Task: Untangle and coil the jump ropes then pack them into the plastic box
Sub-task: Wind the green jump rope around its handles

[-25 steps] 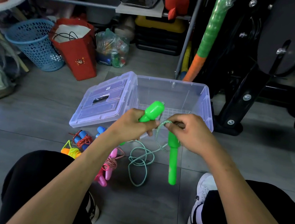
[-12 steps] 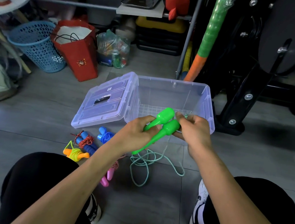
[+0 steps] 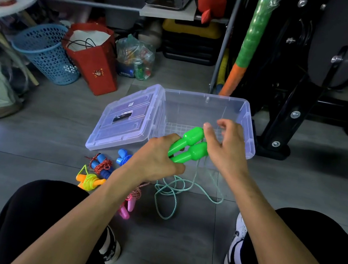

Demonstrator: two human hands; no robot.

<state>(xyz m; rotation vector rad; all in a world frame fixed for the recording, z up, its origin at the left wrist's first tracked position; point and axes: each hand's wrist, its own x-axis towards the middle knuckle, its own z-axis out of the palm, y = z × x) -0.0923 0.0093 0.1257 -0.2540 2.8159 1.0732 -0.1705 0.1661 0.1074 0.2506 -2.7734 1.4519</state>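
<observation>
Since a moment ago the right hand has let go of the cord and lifted beside the handle tops, its fingers now spread and relaxed, holding nothing that I can see. Largest in reach is the plastic box, open on the floor with its lid leaning off the left edge; the inside looks bare, so there is free room to drop a coil straight in over the near rim. Next, the left hand grips both green handles side by side, probably to make a core for winding. From them the green cord hangs in loose loops on the floor, just before the box. Smaller still, the blue rope, orange rope and pink rope lie bundled left of the cord, clear of the right hand's winding path.
</observation>
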